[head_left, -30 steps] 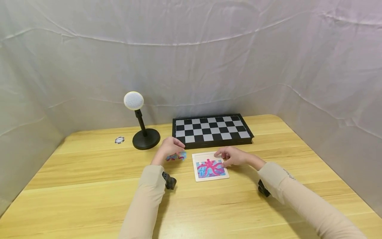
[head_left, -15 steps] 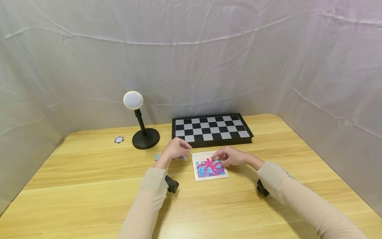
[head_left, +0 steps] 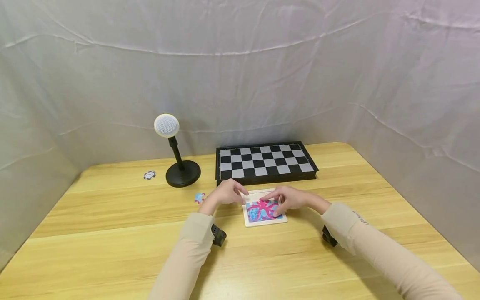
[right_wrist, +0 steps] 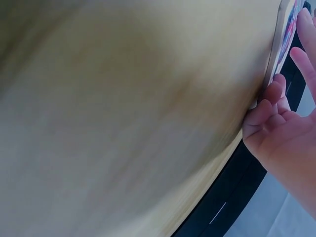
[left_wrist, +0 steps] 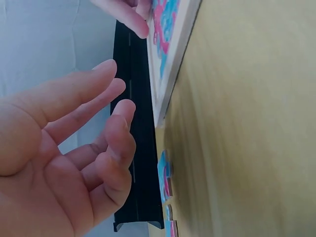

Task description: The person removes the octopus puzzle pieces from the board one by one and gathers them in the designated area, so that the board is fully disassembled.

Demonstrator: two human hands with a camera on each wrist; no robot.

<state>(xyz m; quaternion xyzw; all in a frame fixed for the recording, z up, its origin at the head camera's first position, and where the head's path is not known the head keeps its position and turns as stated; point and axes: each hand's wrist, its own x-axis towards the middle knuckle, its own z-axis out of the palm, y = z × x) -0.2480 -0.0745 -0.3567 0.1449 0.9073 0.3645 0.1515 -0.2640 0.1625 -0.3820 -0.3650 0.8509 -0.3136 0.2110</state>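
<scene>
A pale puzzle tray [head_left: 266, 223] lies on the table with a pink octopus picture [head_left: 264, 211] in its lower part; a bare strip shows along the top. My right hand [head_left: 292, 197] is over the tray's right side, index fingertip at the octopus's head and thumb on the picture's right part. In the right wrist view its other fingers curl loosely by the tray's edge. My left hand [head_left: 226, 192] hovers at the tray's left edge; the left wrist view shows nothing between its thumb and relaxed fingers. Loose puzzle pieces [left_wrist: 165, 177] lie left of the tray, partly hidden by the left hand in the head view.
Behind the tray sits a black-framed checkered board [head_left: 267, 160]. At the back left stands a round-headed microphone-like object [head_left: 166, 125] on a black base [head_left: 183, 173], with a poker chip [head_left: 149, 175] beside it. Pale cloth [head_left: 240, 91] hangs round the table.
My left hand has moved right, from over the loose pieces to the tray's left edge. My right index finger has slid left along the octopus's top, and the thumb has come onto the picture.
</scene>
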